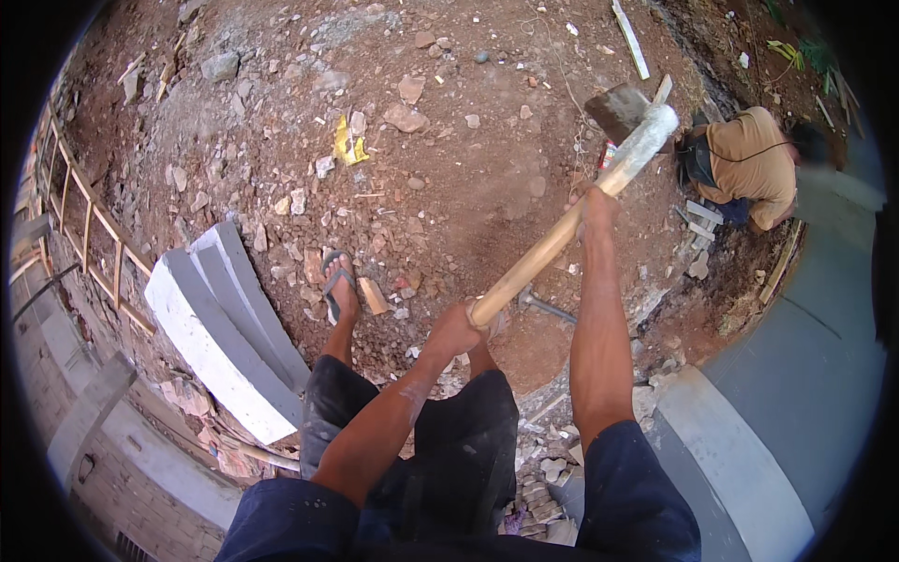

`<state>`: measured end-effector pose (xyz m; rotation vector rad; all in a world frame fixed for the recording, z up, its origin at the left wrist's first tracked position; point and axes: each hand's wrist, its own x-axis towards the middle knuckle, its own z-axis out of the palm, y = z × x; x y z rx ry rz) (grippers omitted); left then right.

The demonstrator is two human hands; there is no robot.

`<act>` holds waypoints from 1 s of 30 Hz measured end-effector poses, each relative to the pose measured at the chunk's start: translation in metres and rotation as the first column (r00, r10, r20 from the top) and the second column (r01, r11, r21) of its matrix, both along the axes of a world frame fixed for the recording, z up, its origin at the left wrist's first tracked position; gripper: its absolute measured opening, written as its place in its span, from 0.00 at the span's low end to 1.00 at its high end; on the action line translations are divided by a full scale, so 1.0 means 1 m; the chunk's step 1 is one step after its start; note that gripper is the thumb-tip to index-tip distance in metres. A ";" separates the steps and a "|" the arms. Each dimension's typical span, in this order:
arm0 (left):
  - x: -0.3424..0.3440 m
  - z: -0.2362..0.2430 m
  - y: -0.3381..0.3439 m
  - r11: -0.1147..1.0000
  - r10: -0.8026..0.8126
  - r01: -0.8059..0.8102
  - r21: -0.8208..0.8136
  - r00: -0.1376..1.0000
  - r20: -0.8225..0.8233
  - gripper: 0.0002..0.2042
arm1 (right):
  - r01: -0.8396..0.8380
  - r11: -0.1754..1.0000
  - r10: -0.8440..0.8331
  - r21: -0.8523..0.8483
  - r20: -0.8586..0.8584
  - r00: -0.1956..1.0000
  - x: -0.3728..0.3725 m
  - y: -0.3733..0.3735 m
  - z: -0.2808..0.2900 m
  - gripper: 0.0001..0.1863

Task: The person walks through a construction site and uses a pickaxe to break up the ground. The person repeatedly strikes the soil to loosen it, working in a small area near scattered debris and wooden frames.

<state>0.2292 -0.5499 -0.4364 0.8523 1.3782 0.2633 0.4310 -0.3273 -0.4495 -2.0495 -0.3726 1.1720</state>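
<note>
Left hand (455,332) wrapped around wooden handle (536,258), right hand (596,212) curled round it, nearer metal blade (615,112)

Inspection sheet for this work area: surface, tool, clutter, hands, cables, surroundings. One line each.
Surface: reddish-brown soil, uneven and stony.
Job's things: hoe with wooden handle, dark blade raised toward upper right.
Clutter: yellow wrapper, pale wood strip, scattered stones.
Hands: left hand grips the handle's near end; right hand grips nearer the blade.
Cables: thin dark line across the co-worker's shirt; cannot tell whether it is a cord.
Surroundings: bent-over co-worker beside the blade; wooden frame at left.
</note>
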 end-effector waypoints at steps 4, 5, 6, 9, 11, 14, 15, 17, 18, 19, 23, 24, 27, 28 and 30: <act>-0.034 -0.018 -0.052 0.982 -0.150 0.115 -0.152 0.957 -0.248 0.27 | 0.030 0.973 -0.034 -0.228 -0.014 0.999 -0.041 -0.048 -0.092 0.09; -0.035 -0.021 -0.054 0.984 -0.140 0.108 -0.144 0.960 -0.242 0.28 | -0.006 0.974 -0.009 -0.225 -0.069 0.998 -0.037 -0.044 -0.094 0.09; -0.032 -0.013 -0.060 0.983 -0.133 0.100 -0.152 0.966 -0.222 0.29 | -0.042 0.970 0.015 -0.239 -0.112 0.994 -0.035 -0.049 -0.095 0.09; -0.026 0.015 -0.055 0.984 -0.124 0.088 -0.152 0.961 -0.245 0.27 | -0.003 0.981 -0.007 -0.194 -0.051 0.999 -0.043 -0.073 -0.087 0.08; -0.025 0.016 -0.053 0.974 -0.138 0.090 -0.209 0.963 -0.229 0.27 | 0.028 0.986 -0.030 -0.164 -0.014 0.999 -0.039 -0.072 -0.090 0.09; -0.008 0.014 -0.053 0.976 -0.139 0.083 -0.199 0.948 -0.286 0.26 | 0.036 0.974 -0.034 -0.222 0.014 0.999 -0.023 -0.080 -0.097 0.11; 0.000 0.014 -0.049 0.975 -0.134 0.077 -0.208 0.951 -0.277 0.25 | 0.009 0.966 -0.008 -0.260 0.008 1.000 -0.019 -0.069 -0.096 0.10; 0.016 0.022 -0.049 0.966 -0.131 0.064 -0.252 0.957 -0.260 0.25 | -0.034 0.952 0.034 -0.304 -0.007 0.999 -0.015 -0.061 -0.088 0.09; 0.020 0.025 -0.046 0.969 -0.115 0.052 -0.243 0.961 -0.250 0.25 | -0.037 0.948 0.031 -0.316 -0.022 0.999 -0.013 -0.052 -0.083 0.09; 0.024 0.027 -0.043 0.972 -0.101 0.045 -0.231 0.966 -0.236 0.25 | -0.034 0.945 0.024 -0.326 -0.034 0.999 -0.008 -0.046 -0.083 0.09; 0.008 0.016 -0.059 0.990 -0.014 -0.019 -0.139 0.973 -0.229 0.24 | 0.004 0.962 -0.057 -0.273 -0.186 0.981 -0.013 -0.057 -0.071 0.10; -0.010 0.013 -0.069 0.992 -0.061 0.028 -0.123 0.959 -0.277 0.23 | 0.050 0.969 -0.106 -0.243 -0.221 0.969 -0.025 -0.070 -0.065 0.10; -0.043 0.038 -0.113 0.985 -0.151 0.110 -0.131 0.918 -0.367 0.20 | 0.139 0.963 -0.206 -0.230 -0.302 0.931 -0.048 -0.131 -0.027 0.09; -0.050 0.059 -0.145 0.981 -0.178 0.128 -0.146 0.897 -0.404 0.19 | 0.162 0.956 -0.239 -0.244 -0.330 0.913 -0.060 -0.166 -0.007 0.08; -0.059 0.083 -0.191 0.978 -0.208 0.177 -0.111 0.861 -0.464 0.16 | 0.200 0.957 -0.272 -0.210 -0.413 0.869 -0.073 -0.203 0.026 0.08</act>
